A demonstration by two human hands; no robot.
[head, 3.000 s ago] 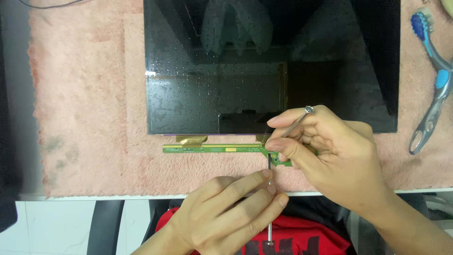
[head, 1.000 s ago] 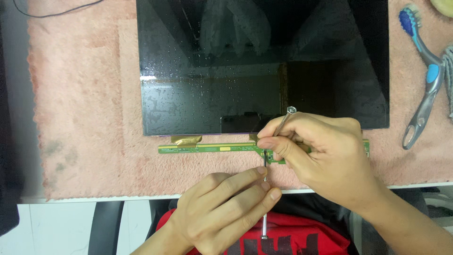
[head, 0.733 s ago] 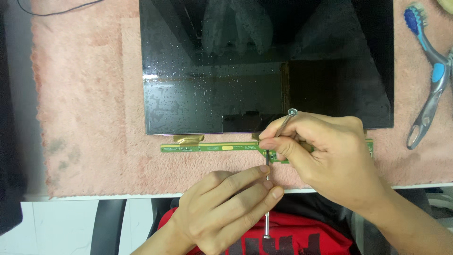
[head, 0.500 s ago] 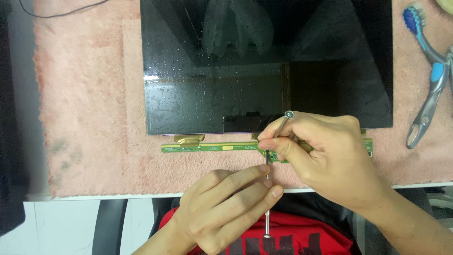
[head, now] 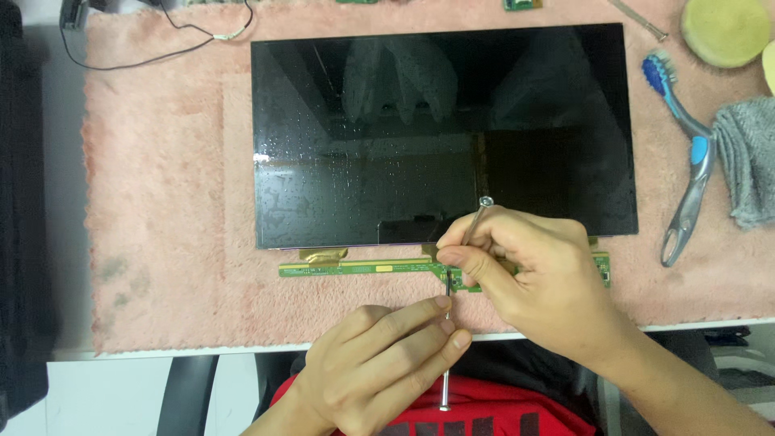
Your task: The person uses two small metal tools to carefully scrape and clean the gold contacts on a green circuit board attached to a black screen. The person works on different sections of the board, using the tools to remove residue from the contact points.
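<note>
1. While the right hand pinches a thin metal tool over the green circuit strip, the left hand pinches a second slim metal rod between fingertips; both grips are closed on their tools
2. If either tip slips, I judge it could scratch or tear the gold flex tabs joining the strip to the black display panel, since the strip lies loose on the soft pink mat
3. Pressing too hard could crack the panel's lower edge just above
4. That strip lies along the panel's bottom edge, near the counter front, its long axis running left to right
5. Its rod stands across it, pointing from the person toward the panel
</note>
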